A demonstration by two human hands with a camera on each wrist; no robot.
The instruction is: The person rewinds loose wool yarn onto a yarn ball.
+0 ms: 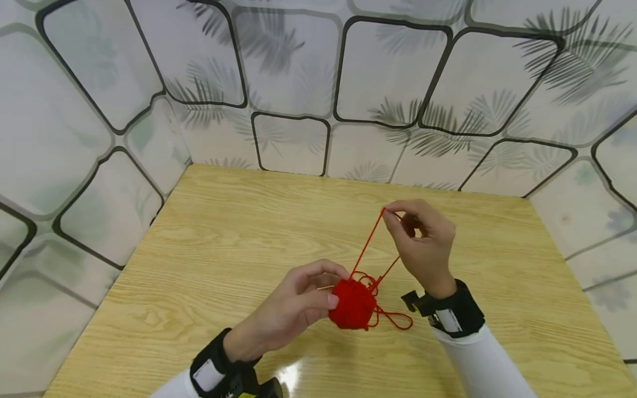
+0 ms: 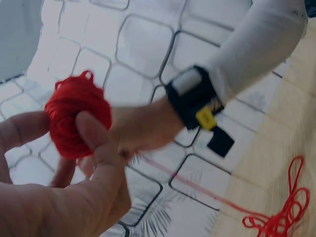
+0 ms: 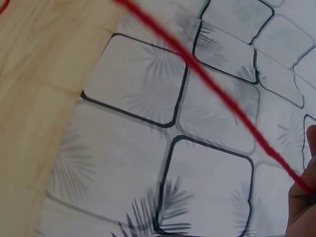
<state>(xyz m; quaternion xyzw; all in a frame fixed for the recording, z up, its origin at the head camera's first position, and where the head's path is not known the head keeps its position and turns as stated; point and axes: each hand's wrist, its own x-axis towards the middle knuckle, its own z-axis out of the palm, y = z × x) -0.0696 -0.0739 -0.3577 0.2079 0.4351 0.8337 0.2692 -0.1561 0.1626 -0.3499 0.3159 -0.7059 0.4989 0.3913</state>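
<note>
Red yarn ball (image 1: 352,303), held just above the near middle of the wooden table (image 1: 239,232), gripped by the left hand (image 1: 293,309) with the thumb curled over its front and the fingers wrapped behind; same clasp plain in the left wrist view, thumb pressed across the wound yarn. From the ball, a taut red strand (image 1: 367,243) rising up and away to the right hand (image 1: 423,243), pinched there between thumb and fingertips just beyond and right of the ball. Beside the ball on its right, loose yarn loops (image 1: 393,318) lying on the table top. Near the ball's left edge, a thin pale stick (image 1: 325,287), purpose and contact unclear. Black wrist straps (image 1: 460,312) on both white sleeves, nearer than the ball. Behind the table, tiled wall (image 1: 293,83) with black-outlined panels and grey leaf prints.
</note>
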